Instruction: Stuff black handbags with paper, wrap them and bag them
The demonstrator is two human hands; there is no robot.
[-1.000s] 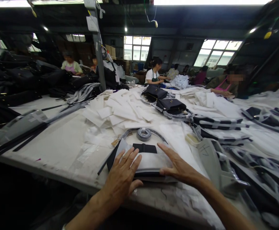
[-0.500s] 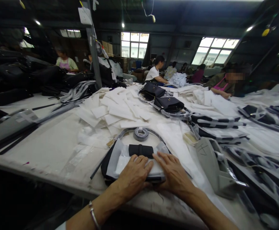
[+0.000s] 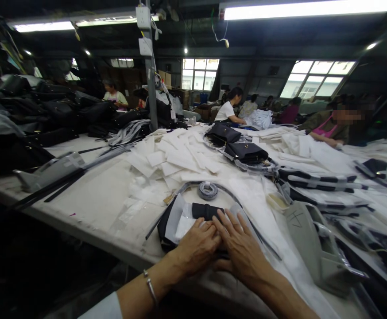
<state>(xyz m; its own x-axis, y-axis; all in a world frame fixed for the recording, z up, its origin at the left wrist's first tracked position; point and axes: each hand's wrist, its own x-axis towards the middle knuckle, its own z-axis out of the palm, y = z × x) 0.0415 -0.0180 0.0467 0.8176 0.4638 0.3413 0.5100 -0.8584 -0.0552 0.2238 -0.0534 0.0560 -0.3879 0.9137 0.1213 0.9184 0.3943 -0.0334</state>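
A black handbag [image 3: 165, 232] lies on the table in front of me, partly covered with white wrapping sheet [image 3: 175, 217]. Its wrapped strap arches away from me, with a coiled strap in clear film [image 3: 207, 190] inside the arch. Across the bag's middle lies a small black rolled piece [image 3: 203, 211] with a band around it. My left hand [image 3: 198, 243] is closed over the bag's near side, its fingers bent and close together. Beside it, my right hand [image 3: 243, 243] rests open, fingers spread over the bag and the end of the black roll. Both thumbs' contact with the bag is hidden.
Grey tape dispensers [image 3: 308, 243] [image 3: 52, 170] stand at right and left. White sheets [image 3: 176, 155] are heaped beyond the bag, near more black handbags [image 3: 246, 151]. A metal post [image 3: 152, 79] rises behind. Co-workers [image 3: 230, 108] sit farther back.
The view has tilted up and turned left, so the scene sits lower and farther right. My hands have come closer together, and the right fingers now reach over the black roll.
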